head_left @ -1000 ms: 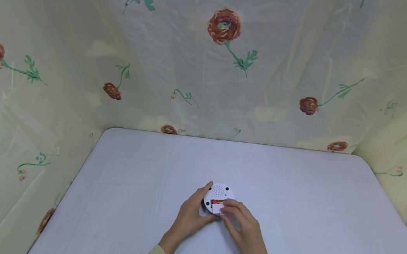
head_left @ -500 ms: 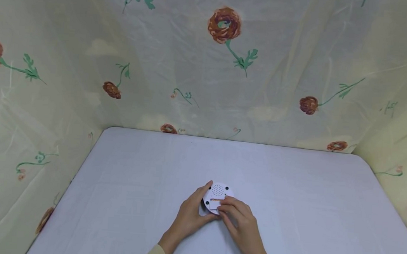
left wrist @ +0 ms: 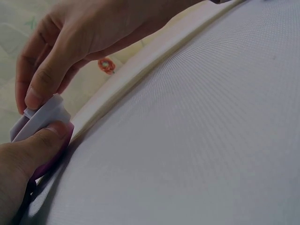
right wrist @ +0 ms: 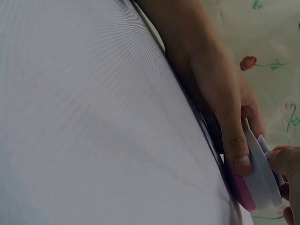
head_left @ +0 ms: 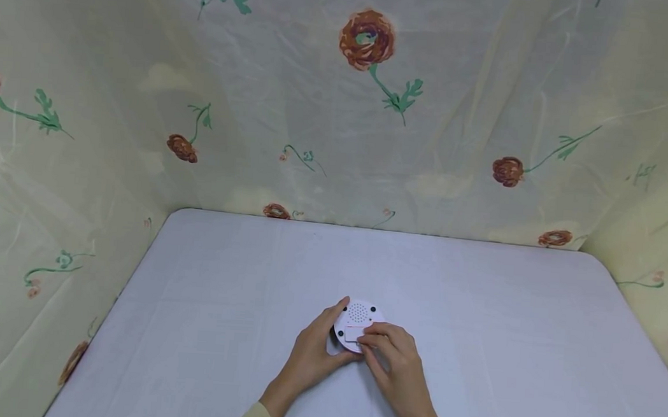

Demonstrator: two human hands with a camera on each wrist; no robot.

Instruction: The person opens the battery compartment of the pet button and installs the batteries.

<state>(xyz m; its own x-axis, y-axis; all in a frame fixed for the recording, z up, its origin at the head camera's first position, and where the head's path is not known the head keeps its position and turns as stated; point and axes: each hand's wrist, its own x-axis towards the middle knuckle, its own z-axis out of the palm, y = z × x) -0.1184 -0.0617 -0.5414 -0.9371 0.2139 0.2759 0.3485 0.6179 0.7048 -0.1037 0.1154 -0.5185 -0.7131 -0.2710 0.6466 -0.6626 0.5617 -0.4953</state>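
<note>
A round white device (head_left: 359, 313) with speaker holes and small black feet faces underside up, near the front of the table. Its far side is pink-purple, as the right wrist view shows at the device's rim (right wrist: 265, 187). My left hand (head_left: 315, 349) grips it by the edge, thumb on the near side and fingers round the left. The thumb and fingers of my right hand (head_left: 401, 369) pinch a white battery cover (head_left: 352, 334), which lies over the battery compartment. Only a thin reddish line shows along its upper edge; the right fingers hide its right end.
A white cloth covers the table (head_left: 238, 279). Behind it and at both sides hangs a pale flower-printed curtain (head_left: 428, 176), which meets the table's back edge.
The battery cover has slid up over the compartment, hiding the red batteries that showed a second ago. My right hand has shifted slightly left and up; the left hand keeps its grip.
</note>
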